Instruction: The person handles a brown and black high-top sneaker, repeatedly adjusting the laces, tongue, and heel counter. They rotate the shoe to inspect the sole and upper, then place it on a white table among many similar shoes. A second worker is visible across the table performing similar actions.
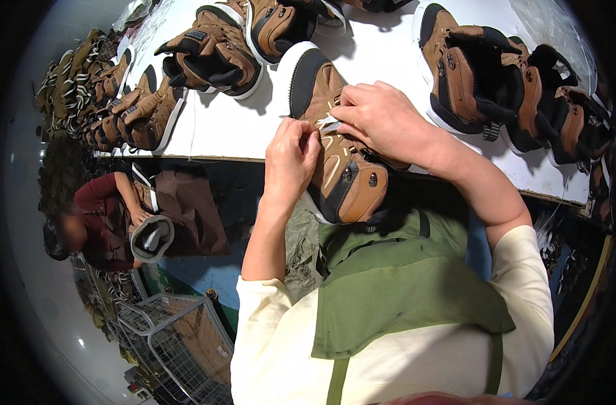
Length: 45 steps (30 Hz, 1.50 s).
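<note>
A brown boot (337, 154) with a black toe cap and white sole edge lies across the front edge of the table, toe pointing away from me. Its collar, with dark lace hooks, overhangs toward my apron. My left hand (291, 156) is closed in a pinch at the left side of the lacing; what its fingertips hold is too small to make out. From the right, my right hand (381, 120) is closed around small silvery thread snips (329, 125), their blades over the boot's tongue area. Most of the snips is hidden by the fingers.
Several similar boots (217, 57) stand on the white table (254, 128), with more boots (470, 77) at the right. Clear plastic (554, 34) lies at the far right corner. A seated co-worker (109, 216) holds a boot at the left, near a wire cart (180, 337).
</note>
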{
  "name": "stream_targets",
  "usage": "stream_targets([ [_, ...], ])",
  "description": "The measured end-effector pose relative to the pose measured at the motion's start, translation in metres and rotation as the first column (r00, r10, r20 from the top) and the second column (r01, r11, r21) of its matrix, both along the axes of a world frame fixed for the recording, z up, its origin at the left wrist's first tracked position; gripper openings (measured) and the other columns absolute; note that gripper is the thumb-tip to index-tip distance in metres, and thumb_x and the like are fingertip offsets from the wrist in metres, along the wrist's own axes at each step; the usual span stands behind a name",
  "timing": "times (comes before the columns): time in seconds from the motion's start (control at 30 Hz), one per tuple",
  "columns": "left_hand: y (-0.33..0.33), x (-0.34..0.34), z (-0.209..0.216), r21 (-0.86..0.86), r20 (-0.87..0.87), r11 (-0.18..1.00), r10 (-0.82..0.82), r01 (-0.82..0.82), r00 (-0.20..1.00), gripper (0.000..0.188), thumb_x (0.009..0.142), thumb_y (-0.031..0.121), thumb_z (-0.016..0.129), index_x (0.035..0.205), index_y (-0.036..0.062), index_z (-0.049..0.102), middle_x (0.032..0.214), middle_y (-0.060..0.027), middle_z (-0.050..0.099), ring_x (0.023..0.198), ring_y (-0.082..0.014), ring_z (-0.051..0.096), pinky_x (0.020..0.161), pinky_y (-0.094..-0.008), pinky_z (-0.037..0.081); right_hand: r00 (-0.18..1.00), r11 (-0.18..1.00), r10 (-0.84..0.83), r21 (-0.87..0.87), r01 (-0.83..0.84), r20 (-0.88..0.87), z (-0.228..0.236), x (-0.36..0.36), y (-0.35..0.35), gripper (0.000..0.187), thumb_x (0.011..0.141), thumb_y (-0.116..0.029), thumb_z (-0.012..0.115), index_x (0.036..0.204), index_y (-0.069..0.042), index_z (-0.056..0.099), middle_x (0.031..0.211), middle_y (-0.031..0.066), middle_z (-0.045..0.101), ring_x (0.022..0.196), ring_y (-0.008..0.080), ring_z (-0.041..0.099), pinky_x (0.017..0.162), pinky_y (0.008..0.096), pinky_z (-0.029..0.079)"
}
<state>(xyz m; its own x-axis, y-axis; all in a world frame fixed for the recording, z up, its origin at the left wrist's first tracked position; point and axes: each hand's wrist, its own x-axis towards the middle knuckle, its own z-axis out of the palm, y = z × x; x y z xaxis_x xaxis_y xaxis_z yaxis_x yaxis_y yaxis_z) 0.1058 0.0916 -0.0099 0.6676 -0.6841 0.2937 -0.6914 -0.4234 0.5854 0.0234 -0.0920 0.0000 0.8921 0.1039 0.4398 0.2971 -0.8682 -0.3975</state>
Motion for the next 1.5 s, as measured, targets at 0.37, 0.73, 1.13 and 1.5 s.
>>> stream_targets([
  [0.37,0.001,-0.001,-0.003,-0.035,-0.044,0.999,-0.011,0.01,0.999,0.007,0.084,0.002,0.061,0.087,-0.0026,0.056,0.077,-0.0121,0.052,0.064,-0.0222,0.053,0.06,-0.0313,0.045,1.0,0.996,-0.021,-0.092,0.021,0.002,0.0,0.003,0.007,0.011,0.075,-0.012,0.058,0.074,-0.005,0.067,0.08,0.008,0.06,0.085,0.0217,0.059,0.073,0.036,0.042],
  [0.73,0.005,0.002,-0.003,-0.054,-0.079,0.999,0.0,-0.004,0.997,0.008,0.081,0.002,0.062,0.087,-0.0016,0.058,0.079,-0.0142,0.056,0.067,-0.0286,0.058,0.063,-0.0345,0.048,0.999,0.993,-0.038,-0.108,0.037,-0.005,0.004,-0.002,0.005,0.01,0.074,-0.01,0.059,0.074,-0.005,0.068,0.084,0.0095,0.061,0.087,0.0227,0.06,0.076,0.0367,0.044],
  [1.13,0.002,0.0,0.012,0.02,-0.053,0.999,-0.036,0.037,0.998,0.016,0.08,0.004,0.067,0.094,-0.0012,0.064,0.077,-0.006,0.061,0.067,-0.0129,0.062,0.061,-0.0255,0.05,0.996,0.989,-0.085,-0.12,0.083,-0.008,0.009,-0.004,0.0,0.009,0.073,-0.006,0.061,0.078,-0.002,0.068,0.087,0.0116,0.061,0.087,0.0224,0.06,0.076,0.0372,0.045],
  [1.5,-0.006,-0.002,0.016,0.253,0.247,0.964,-0.139,0.074,0.959,0.016,0.075,0.002,0.066,0.09,0.0033,0.064,0.077,-0.0126,0.061,0.065,-0.0298,0.063,0.059,-0.0358,0.052,0.993,0.994,-0.108,-0.02,0.107,-0.052,0.0,-0.005,-0.002,0.016,0.079,-0.016,0.067,0.089,-0.004,0.065,0.084,0.0084,0.057,0.078,0.0262,0.06,0.07,0.0383,0.049],
])
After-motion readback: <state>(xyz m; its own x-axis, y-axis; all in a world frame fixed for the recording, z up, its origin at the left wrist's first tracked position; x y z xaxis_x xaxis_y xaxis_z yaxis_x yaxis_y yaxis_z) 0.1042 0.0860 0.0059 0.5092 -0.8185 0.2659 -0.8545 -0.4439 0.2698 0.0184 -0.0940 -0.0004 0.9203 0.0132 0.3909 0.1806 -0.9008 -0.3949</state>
